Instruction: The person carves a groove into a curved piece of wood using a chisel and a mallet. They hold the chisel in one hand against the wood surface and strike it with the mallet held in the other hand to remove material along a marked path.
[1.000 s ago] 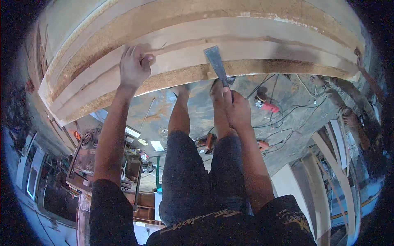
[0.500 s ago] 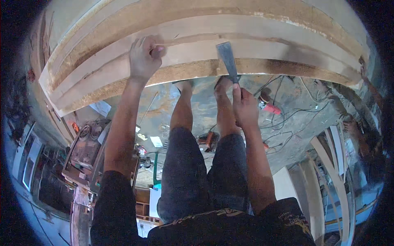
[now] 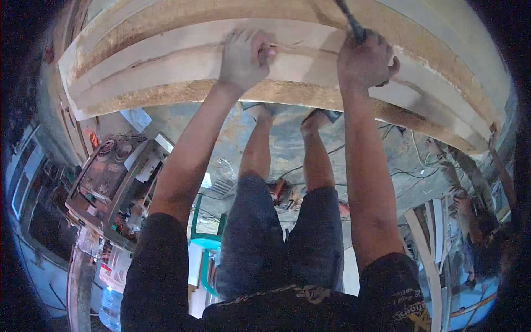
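A long pale wooden panel (image 3: 310, 69) with rough brown bands runs across the top of the view, bowed by the lens. My left hand (image 3: 243, 61) is closed in a fist at its face, beside a dark seam line. Something thin and tan shows at that fist, but I cannot make out what it is. My right hand (image 3: 365, 63) is wrapped round a scraper (image 3: 354, 23), raised over the panel's upper part. The scraper's blade end runs off the upper edge of the view.
On the floor between my legs lies an orange-red power tool (image 3: 282, 192), with cables around it. A green plastic chair (image 3: 206, 242) stands at my left, near a dusty machine (image 3: 105, 171). Another person's hand (image 3: 493, 133) is at the panel's right end. Boards (image 3: 423, 252) lean at the right.
My right hand has moved up and to the right with the scraper, from below the panel to over it. My left fist has shifted right along the panel.
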Available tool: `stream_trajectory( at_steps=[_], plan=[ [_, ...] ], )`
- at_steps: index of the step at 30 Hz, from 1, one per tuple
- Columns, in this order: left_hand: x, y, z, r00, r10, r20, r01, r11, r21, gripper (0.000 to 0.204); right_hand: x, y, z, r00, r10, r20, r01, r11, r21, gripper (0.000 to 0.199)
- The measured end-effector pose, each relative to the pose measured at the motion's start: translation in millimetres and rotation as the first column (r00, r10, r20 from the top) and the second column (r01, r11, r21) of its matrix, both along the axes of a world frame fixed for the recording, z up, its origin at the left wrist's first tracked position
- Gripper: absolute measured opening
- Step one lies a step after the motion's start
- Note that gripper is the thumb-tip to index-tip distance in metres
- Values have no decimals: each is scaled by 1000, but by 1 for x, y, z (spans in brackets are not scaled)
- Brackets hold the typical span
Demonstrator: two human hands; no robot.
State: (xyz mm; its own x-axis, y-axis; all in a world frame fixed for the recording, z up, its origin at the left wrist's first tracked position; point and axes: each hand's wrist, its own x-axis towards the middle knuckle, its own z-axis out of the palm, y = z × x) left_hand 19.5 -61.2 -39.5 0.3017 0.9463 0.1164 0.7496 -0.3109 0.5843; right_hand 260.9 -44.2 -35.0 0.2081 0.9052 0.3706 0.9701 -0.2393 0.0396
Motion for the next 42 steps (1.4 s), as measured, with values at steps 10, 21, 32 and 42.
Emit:
stream_trajectory(
  at_steps=[10,21,32,42],
  plan=[
    [2,9,11,996,11,90,5,985,-172,26,-30,26,-4,938,-340,-63,325,928,-181,28],
    [23,9,7,951,305,58,-278,920,-276,16,-32,33,-15,896,-430,-114,397,888,-233,32],
    [-102,-49,93,753,603,262,-535,794,-289,40,-26,37,-5,906,-413,-93,357,863,-356,51],
    [-106,-92,110,985,116,-129,-169,800,-575,74,-41,34,0,894,-447,-30,400,825,-399,34]
  ],
)
